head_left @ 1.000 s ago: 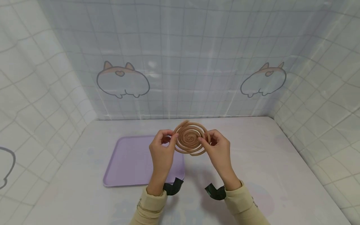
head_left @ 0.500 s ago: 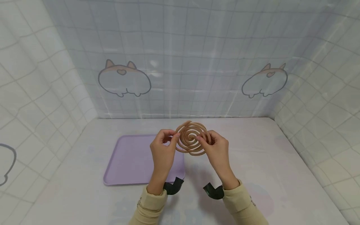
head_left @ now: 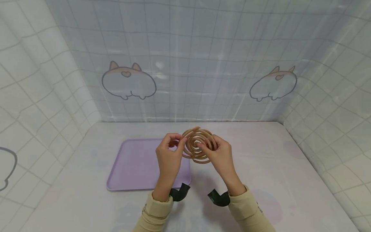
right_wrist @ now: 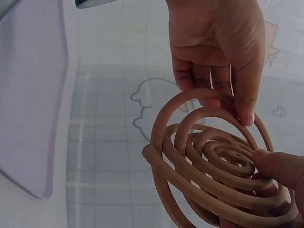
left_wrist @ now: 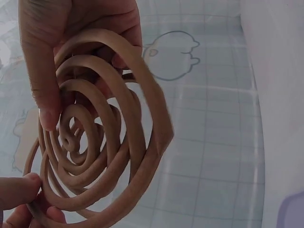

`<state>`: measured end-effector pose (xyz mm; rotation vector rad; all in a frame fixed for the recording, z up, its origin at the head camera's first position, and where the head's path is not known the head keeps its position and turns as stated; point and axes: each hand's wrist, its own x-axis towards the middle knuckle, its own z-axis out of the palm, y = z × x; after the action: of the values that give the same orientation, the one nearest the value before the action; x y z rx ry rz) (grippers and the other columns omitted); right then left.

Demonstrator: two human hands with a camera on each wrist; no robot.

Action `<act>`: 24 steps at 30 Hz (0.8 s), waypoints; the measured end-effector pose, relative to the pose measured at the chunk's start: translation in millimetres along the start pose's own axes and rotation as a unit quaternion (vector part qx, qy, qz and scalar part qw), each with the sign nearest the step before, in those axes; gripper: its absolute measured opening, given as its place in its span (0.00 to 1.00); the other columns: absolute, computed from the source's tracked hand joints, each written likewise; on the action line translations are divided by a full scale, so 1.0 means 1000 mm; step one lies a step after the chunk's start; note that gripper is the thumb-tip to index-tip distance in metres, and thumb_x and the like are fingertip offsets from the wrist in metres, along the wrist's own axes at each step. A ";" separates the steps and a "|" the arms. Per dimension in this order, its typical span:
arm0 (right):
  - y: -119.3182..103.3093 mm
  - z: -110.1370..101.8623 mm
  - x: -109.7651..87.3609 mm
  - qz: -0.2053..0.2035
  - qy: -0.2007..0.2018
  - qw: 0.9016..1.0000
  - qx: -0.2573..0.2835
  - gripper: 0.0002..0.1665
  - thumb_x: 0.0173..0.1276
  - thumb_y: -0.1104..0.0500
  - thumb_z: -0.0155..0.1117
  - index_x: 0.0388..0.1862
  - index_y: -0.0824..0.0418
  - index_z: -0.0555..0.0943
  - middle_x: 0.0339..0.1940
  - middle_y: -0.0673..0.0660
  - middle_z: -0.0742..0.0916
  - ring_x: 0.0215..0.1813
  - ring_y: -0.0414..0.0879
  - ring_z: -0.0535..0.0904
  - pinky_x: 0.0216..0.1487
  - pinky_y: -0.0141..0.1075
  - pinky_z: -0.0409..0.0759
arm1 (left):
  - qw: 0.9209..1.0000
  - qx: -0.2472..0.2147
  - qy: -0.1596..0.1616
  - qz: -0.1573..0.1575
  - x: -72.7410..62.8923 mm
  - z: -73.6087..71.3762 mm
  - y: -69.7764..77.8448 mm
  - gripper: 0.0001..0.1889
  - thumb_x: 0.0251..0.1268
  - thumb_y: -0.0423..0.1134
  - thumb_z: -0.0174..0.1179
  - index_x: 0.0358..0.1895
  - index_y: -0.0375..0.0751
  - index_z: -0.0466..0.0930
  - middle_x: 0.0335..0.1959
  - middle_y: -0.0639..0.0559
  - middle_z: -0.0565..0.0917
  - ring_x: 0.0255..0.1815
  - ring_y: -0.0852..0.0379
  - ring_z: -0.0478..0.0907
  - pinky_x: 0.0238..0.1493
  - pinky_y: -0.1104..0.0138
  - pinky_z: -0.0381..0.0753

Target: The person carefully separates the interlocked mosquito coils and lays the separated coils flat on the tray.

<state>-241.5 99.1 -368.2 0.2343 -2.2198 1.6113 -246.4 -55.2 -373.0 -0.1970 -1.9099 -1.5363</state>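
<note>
Grid-lined sheeting (head_left: pixel 200 45) printed with two cartoon animals (head_left: pixel 128 82) rises behind a pale table (head_left: pixel 278 161) as a person in cream sleeves (head_left: pixel 249 207) grips a brown coil (head_left: pixel 192 145) between both hands. The coil is in the air over the table, between the far and near edges, overlapping the line of the tray's right edge in the head view. The left hand (head_left: pixel 170 154) pinches its left rim, thumb on the near side and fingers behind; the right hand (head_left: pixel 222 158) grasps it from the opposite side, thumb reaching in towards the center. Both wrist views show the rings spread apart, gaps visible between them, some strands crossing and a blunt end at the outer rim. The purple tray (head_left: pixel 136 167) lies flat left of the table's middle, its far edge near the table's far edge; the left forearm crosses its near edge, towards the right corner. Bent black pieces (head_left: pixel 180 193) jut inward from the wrists.
</note>
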 end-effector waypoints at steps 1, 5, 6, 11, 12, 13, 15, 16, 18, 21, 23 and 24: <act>0.000 0.000 0.000 0.001 -0.001 1.000 -0.002 0.16 0.52 0.55 0.73 0.21 0.60 0.74 0.14 0.50 0.69 0.19 0.39 0.63 0.18 0.28 0.59 | 1.000 0.001 -0.002 0.001 0.000 0.000 -0.001 0.07 0.55 0.38 0.66 0.31 0.38 0.80 0.27 0.50 0.82 0.28 0.57 0.76 0.34 0.65 0.70; -0.001 0.001 -0.001 -0.002 0.001 1.000 -0.009 0.15 0.53 0.56 0.73 0.22 0.60 0.75 0.14 0.49 0.71 0.19 0.39 0.65 0.16 0.28 0.61 | 1.000 0.018 -0.002 0.006 0.000 0.000 -0.001 0.08 0.55 0.39 0.66 0.30 0.39 0.80 0.27 0.52 0.82 0.28 0.59 0.77 0.33 0.66 0.72; -0.001 0.001 -0.001 -0.001 0.002 1.000 -0.008 0.15 0.53 0.56 0.73 0.22 0.60 0.75 0.14 0.49 0.71 0.19 0.39 0.65 0.16 0.28 0.61 | 1.000 0.025 0.000 0.008 0.000 0.000 -0.001 0.08 0.54 0.39 0.67 0.30 0.39 0.80 0.27 0.52 0.82 0.28 0.60 0.77 0.32 0.66 0.72; -0.001 0.004 0.001 0.005 0.006 1.000 -0.011 0.13 0.53 0.56 0.72 0.26 0.60 0.77 0.14 0.49 0.70 0.19 0.39 0.65 0.18 0.28 0.63 | 0.999 0.043 0.000 0.011 -0.001 0.000 0.000 0.07 0.54 0.39 0.67 0.30 0.41 0.79 0.26 0.53 0.82 0.26 0.60 0.77 0.33 0.64 0.73; -0.001 0.005 0.001 0.009 0.005 1.000 -0.014 0.12 0.53 0.56 0.72 0.27 0.60 0.78 0.14 0.49 0.71 0.20 0.39 0.66 0.18 0.28 0.64 | 0.999 0.044 -0.001 0.012 -0.001 0.000 0.000 0.07 0.54 0.39 0.67 0.30 0.41 0.79 0.26 0.53 0.82 0.25 0.60 0.77 0.34 0.64 0.73; -0.001 0.006 0.001 0.013 0.003 1.000 -0.015 0.11 0.53 0.56 0.72 0.29 0.59 0.79 0.15 0.49 0.72 0.20 0.39 0.66 0.18 0.28 0.65 | 0.999 0.045 -0.001 0.012 -0.001 0.000 0.000 0.07 0.54 0.39 0.67 0.30 0.41 0.79 0.26 0.53 0.82 0.25 0.60 0.77 0.34 0.64 0.72; -0.001 0.007 0.001 0.017 -0.001 1.000 -0.016 0.11 0.53 0.57 0.72 0.34 0.59 0.82 0.16 0.49 0.75 0.21 0.40 0.68 0.19 0.29 0.67 | 0.999 0.050 -0.003 0.012 -0.002 0.000 0.000 0.07 0.54 0.39 0.67 0.30 0.41 0.79 0.25 0.53 0.82 0.25 0.61 0.76 0.31 0.65 0.73; -0.001 0.007 0.001 0.021 -0.003 1.000 -0.019 0.11 0.53 0.56 0.72 0.34 0.59 0.82 0.16 0.49 0.76 0.21 0.40 0.69 0.19 0.29 0.68 | 0.998 0.054 -0.002 0.014 -0.002 0.000 0.000 0.07 0.54 0.39 0.67 0.30 0.41 0.79 0.25 0.53 0.82 0.25 0.61 0.76 0.28 0.66 0.73; -0.002 0.007 0.001 0.023 -0.006 0.999 -0.022 0.12 0.53 0.56 0.72 0.34 0.60 0.83 0.17 0.50 0.77 0.21 0.40 0.69 0.19 0.29 0.69 | 0.998 0.062 0.000 0.016 -0.002 0.000 0.000 0.07 0.54 0.40 0.67 0.30 0.42 0.79 0.25 0.54 0.82 0.24 0.62 0.77 0.22 0.68 0.72; -0.002 0.007 0.002 0.021 -0.007 0.999 -0.024 0.12 0.53 0.56 0.72 0.34 0.61 0.83 0.17 0.51 0.78 0.20 0.40 0.70 0.19 0.29 0.69 | 0.997 0.072 0.001 0.022 -0.002 0.000 -0.001 0.08 0.54 0.40 0.67 0.29 0.42 0.79 0.25 0.54 0.83 0.24 0.61 0.77 0.16 0.70 0.70; -0.002 0.007 0.002 0.020 -0.008 1.000 -0.022 0.12 0.54 0.56 0.72 0.34 0.61 0.83 0.18 0.52 0.80 0.20 0.40 0.71 0.19 0.29 0.70 | 0.997 0.074 -0.001 0.024 -0.002 0.001 -0.001 0.07 0.54 0.40 0.67 0.29 0.42 0.79 0.25 0.54 0.83 0.25 0.61 0.77 0.16 0.70 0.70; -0.002 0.007 0.002 0.021 -0.010 1.000 -0.020 0.12 0.54 0.56 0.72 0.34 0.61 0.83 0.18 0.52 0.81 0.20 0.40 0.73 0.19 0.30 0.71 | 0.997 0.074 -0.004 0.025 -0.002 0.001 -0.001 0.07 0.54 0.40 0.67 0.30 0.42 0.79 0.25 0.54 0.82 0.25 0.61 0.77 0.16 0.70 0.70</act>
<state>-243.9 92.1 -368.0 0.1945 -2.2834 1.5902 -245.5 -54.0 -375.0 -0.1841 -2.0000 -1.3564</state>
